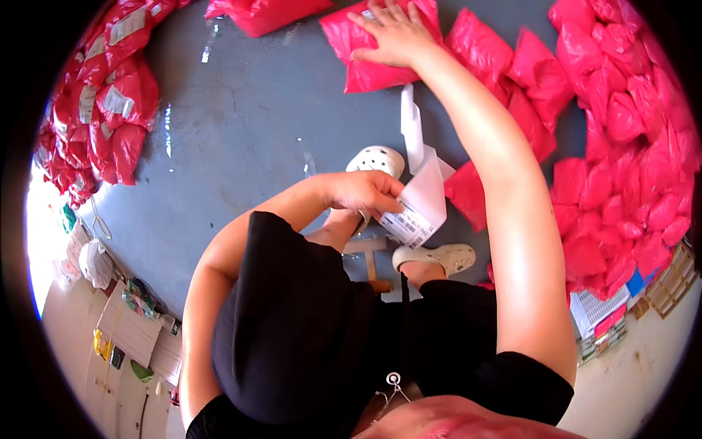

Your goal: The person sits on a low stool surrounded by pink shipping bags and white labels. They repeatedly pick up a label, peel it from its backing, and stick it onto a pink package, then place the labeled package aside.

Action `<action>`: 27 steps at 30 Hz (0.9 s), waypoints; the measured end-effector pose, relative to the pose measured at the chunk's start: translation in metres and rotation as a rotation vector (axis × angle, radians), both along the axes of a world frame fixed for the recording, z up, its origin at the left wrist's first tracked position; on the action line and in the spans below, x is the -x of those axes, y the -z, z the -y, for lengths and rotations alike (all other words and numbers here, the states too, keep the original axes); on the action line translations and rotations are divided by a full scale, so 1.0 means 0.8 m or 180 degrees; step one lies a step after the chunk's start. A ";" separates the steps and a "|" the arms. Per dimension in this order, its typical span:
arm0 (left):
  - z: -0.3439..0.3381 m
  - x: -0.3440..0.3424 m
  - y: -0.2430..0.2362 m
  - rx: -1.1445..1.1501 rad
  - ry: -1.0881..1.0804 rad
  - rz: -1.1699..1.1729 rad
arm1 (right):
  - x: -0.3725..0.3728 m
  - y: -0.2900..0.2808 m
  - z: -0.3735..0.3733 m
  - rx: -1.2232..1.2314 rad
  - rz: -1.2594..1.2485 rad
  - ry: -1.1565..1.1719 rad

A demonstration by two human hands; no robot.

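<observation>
My left hand [365, 192] is closed on a folded strip of white printed labels [413, 227] at the middle of the view, between my legs. The strip's loose backing [413, 124] trails up toward the top. My right hand [395, 36] lies with fingers spread on a shiny pink plastic package [373, 73] at the top centre, touching a small pale patch on it. More pink packages [475, 51] lie just right of it, and one [464, 194] is beside the label strip.
Large piles of pink packages [629, 183] [124, 102] flank the grey floor [219, 146]. My feet in cream clogs [439, 260] are below centre, near a small tool with a wooden handle [380, 285]. Lower left are cluttered items [128, 322]; pallets [673, 274] stand at the right.
</observation>
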State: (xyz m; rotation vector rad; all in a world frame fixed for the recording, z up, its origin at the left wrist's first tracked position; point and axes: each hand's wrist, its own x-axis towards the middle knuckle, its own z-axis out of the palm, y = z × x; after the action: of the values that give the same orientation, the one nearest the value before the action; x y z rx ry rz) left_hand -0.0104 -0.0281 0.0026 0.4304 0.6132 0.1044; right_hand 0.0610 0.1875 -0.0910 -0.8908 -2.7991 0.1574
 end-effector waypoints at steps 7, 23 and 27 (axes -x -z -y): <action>-0.010 -0.035 0.014 -0.0024 -0.0160 0.0084 | -0.066 -0.061 0.054 0.0506 -0.0786 -0.0091; -0.072 -0.112 -0.009 -0.0817 -0.1816 -0.0220 | -0.253 -0.130 0.213 0.3797 -0.4830 0.3099; -0.050 -0.141 0.013 -0.0947 -0.1201 -0.0787 | -0.272 -0.130 0.203 0.3673 -0.4489 0.3131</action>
State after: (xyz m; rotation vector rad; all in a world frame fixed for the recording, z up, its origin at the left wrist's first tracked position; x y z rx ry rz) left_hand 0.1027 0.0119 -0.0076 0.6168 0.9239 0.5127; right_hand 0.2787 0.0253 0.0132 -1.3575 -0.6725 1.5023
